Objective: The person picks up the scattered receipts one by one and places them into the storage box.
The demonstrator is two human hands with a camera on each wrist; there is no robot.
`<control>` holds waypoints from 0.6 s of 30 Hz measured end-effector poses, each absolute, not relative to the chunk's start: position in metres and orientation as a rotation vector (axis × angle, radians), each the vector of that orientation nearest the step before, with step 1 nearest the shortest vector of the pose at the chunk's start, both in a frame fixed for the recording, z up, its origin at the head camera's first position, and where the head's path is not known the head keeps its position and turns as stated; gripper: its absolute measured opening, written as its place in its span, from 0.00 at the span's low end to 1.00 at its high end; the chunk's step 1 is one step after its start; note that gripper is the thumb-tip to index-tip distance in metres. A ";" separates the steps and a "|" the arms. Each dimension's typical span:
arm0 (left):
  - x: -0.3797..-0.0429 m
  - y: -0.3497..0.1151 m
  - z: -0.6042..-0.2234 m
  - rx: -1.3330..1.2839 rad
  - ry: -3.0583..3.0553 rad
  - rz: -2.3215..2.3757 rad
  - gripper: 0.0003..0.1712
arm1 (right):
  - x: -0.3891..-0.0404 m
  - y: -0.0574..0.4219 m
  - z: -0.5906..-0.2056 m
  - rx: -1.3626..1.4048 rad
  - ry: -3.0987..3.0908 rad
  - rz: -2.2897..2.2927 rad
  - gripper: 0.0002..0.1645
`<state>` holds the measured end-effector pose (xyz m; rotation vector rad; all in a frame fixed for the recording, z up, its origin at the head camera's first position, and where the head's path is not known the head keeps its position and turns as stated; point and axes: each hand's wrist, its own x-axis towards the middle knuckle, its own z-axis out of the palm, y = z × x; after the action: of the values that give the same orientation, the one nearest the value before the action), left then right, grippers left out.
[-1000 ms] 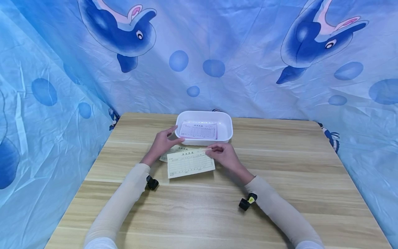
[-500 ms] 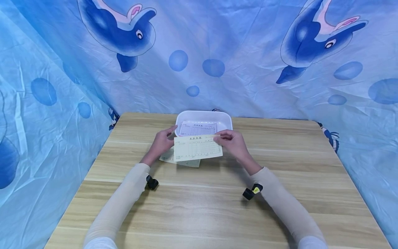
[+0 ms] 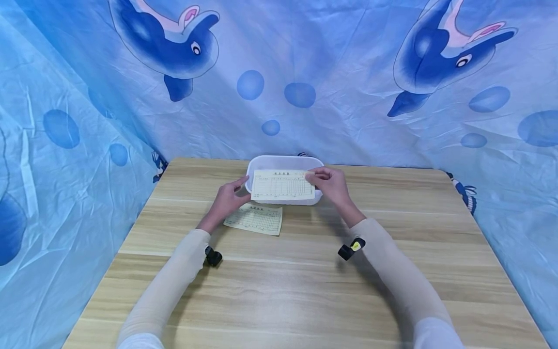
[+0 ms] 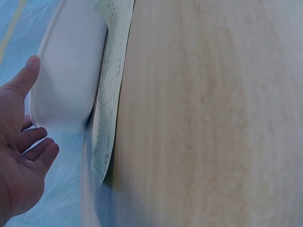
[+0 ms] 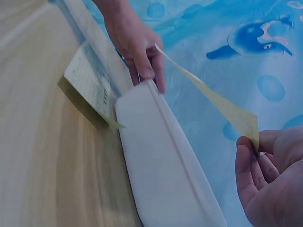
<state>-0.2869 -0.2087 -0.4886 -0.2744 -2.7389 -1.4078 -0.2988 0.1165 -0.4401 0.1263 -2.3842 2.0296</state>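
In the head view, my right hand (image 3: 333,185) pinches the right edge of a pale yellow receipt (image 3: 282,186). The sheet spans over the white plastic tub (image 3: 301,201); in the right wrist view this receipt (image 5: 222,101) is raised above the tub's rim, seen nearly edge-on. At the tub's left end, my left hand (image 3: 225,199) holds the corner, its thumb on the near side and fingers round the end. A second yellow receipt (image 3: 256,220) lies on the table just in front of the tub, one edge curling up in the left wrist view. The tub's contents are hidden.
The wooden table (image 3: 279,291) reaches forward to a blue dolphin-printed curtain (image 3: 270,58), which also hangs along the left and right sides. Black cameras sit on both wrists, the right camera (image 3: 346,252) having a yellow tag.
My right hand has carried the yellow receipt up and forward, from above the other receipt to over the tub, covering the pinkish slips inside. My left hand has stayed at the tub's corner.
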 end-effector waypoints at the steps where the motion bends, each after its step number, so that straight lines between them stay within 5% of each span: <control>1: -0.287 -0.209 -0.488 -0.265 -2.747 -1.409 0.43 | -0.302 0.117 -0.441 0.117 -2.380 2.031 0.17; 18: -0.287 -0.209 -0.490 -0.237 -2.788 -1.401 0.49 | -0.343 0.111 -0.450 0.056 -2.386 2.003 0.17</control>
<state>-0.2874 -0.2094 -0.4897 -0.2369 -2.7876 -1.4008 -0.3427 0.1114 -0.4496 0.0564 -2.3855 2.0033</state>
